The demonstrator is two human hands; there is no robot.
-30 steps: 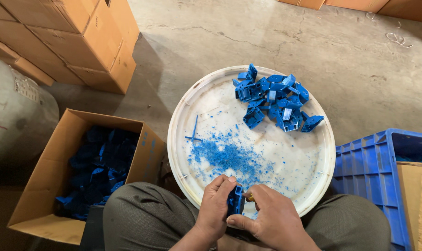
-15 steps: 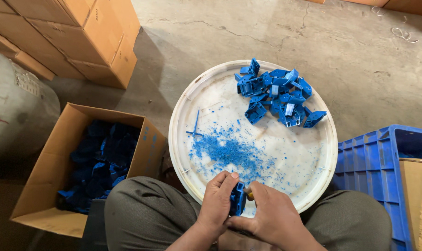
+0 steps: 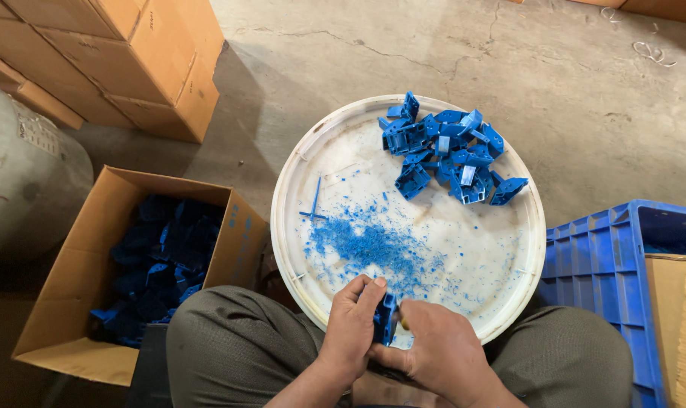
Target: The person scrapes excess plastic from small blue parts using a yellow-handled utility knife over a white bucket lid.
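Note:
My left hand (image 3: 353, 323) grips a small blue plastic part (image 3: 385, 319) at the near edge of a round white tray (image 3: 297, 174). My right hand (image 3: 439, 349) presses against the same part from the right, with a thin yellowish tool tip just showing between its fingers. A heap of several blue plastic parts (image 3: 448, 155) lies at the far side of the tray. Blue shavings (image 3: 373, 245) are scattered over the tray's middle, and a thin blue cross-shaped sprue (image 3: 315, 204) lies at its left.
An open cardboard box (image 3: 71, 302) with several blue parts stands at my left knee. A blue plastic crate (image 3: 607, 264) stands on the right with a cardboard box (image 3: 675, 325) in it. Stacked cardboard boxes (image 3: 124, 53) and a white sack (image 3: 22, 181) are at the far left on the concrete floor.
Both hands stay together on the blue part at the tray's near edge, with only slight finger movement. The view has shifted a little.

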